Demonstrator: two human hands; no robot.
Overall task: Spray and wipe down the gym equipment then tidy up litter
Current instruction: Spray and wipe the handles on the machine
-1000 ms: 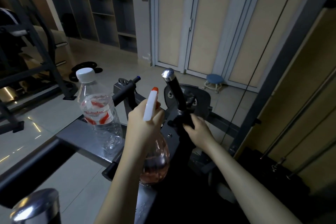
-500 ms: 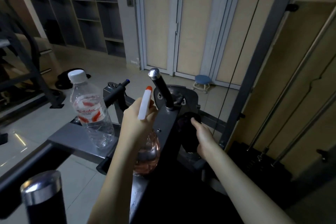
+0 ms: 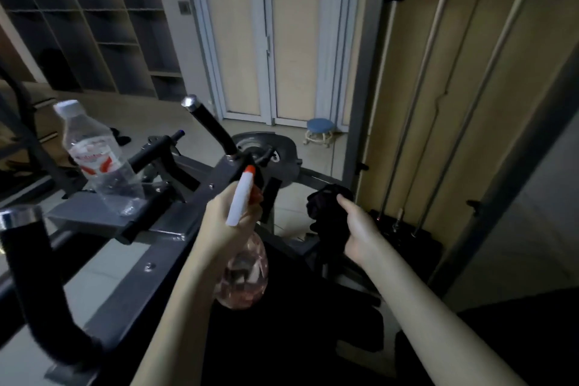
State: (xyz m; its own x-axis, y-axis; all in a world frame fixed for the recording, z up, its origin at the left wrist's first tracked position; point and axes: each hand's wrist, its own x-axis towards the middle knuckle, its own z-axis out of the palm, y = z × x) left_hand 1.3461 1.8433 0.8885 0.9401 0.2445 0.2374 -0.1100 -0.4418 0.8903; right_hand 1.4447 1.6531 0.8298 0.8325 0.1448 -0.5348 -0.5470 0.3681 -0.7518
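Note:
My left hand (image 3: 225, 222) grips a spray bottle (image 3: 242, 273) with a pink round body, white head and orange nozzle, held over the grey frame (image 3: 175, 247) of a gym machine. My right hand (image 3: 360, 229) holds a black cloth (image 3: 326, 207) off to the right of the frame, away from the black handle (image 3: 210, 125) with a chrome cap. A clear plastic water bottle (image 3: 100, 160) with a white cap and red label stands tilted on the frame's flat plate at left.
A second black padded handle (image 3: 28, 263) rises at lower left. A weight stack with guide rods (image 3: 404, 222) stands right. A small blue stool (image 3: 319, 131) sits by the white doors. Shelving fills the back left; other machines stand at far left.
My right hand with the cloth came off the base of the black handle and moved right and down. The view swung right; my left hand keeps the spray bottle over the frame.

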